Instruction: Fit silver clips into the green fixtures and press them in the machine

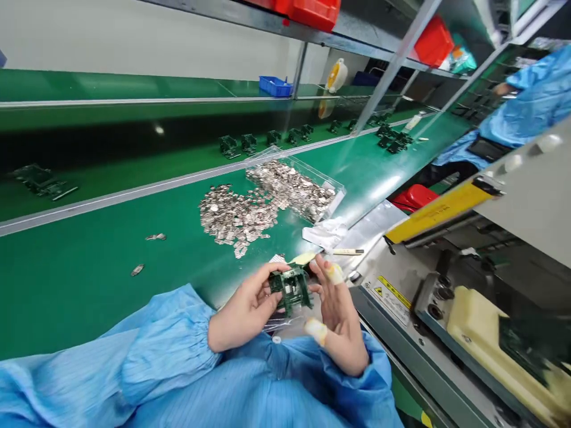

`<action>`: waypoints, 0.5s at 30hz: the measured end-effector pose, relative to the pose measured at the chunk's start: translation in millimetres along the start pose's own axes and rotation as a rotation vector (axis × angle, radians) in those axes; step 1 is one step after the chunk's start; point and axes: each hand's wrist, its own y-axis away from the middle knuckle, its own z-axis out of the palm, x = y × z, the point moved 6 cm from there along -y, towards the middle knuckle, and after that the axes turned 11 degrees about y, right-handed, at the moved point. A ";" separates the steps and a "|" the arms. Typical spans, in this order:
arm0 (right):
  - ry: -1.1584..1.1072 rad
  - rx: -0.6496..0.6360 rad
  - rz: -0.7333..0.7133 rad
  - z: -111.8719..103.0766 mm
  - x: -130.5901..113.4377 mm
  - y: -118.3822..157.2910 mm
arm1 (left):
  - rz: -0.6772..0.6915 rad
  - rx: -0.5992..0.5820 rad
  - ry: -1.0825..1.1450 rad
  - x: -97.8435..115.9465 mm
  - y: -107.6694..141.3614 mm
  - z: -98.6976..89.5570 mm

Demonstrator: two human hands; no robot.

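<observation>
My left hand point(252, 303) grips a dark green plastic frame part point(292, 288) by its left side, thumb and fingers closed on it. My right hand point(336, 309) is just to the right of the part, fingers and thumb spread apart, with yellowish-white covers on the thumb and a finger. Whether its fingertips touch the part I cannot tell. Beyond my hands, many small silvery metal pieces point(236, 217) lie heaped on the green table point(178, 273). More of them fill a clear plastic tray point(336, 199) lying alongside.
A white cloth point(328, 232) and a pen-like stick point(348, 252) lie right of the heap. A machine with a yellow bar point(441, 211) stands close on the right. Similar green parts point(395, 139) sit farther back. A co-worker in a blue gown point(526, 107) is at upper right.
</observation>
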 end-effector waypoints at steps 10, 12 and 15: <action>0.337 0.896 0.004 -176.6 -55.2 148.9 | 0.283 -0.780 -0.389 44.8 -87.2 176.7; 0.442 1.282 -0.068 -211.8 -73.2 189.0 | 0.442 -0.796 -0.454 40.3 -106.4 232.3; 0.505 1.465 -0.094 -242.9 -86.0 210.0 | 0.417 -0.850 -0.531 19.7 -128.5 304.7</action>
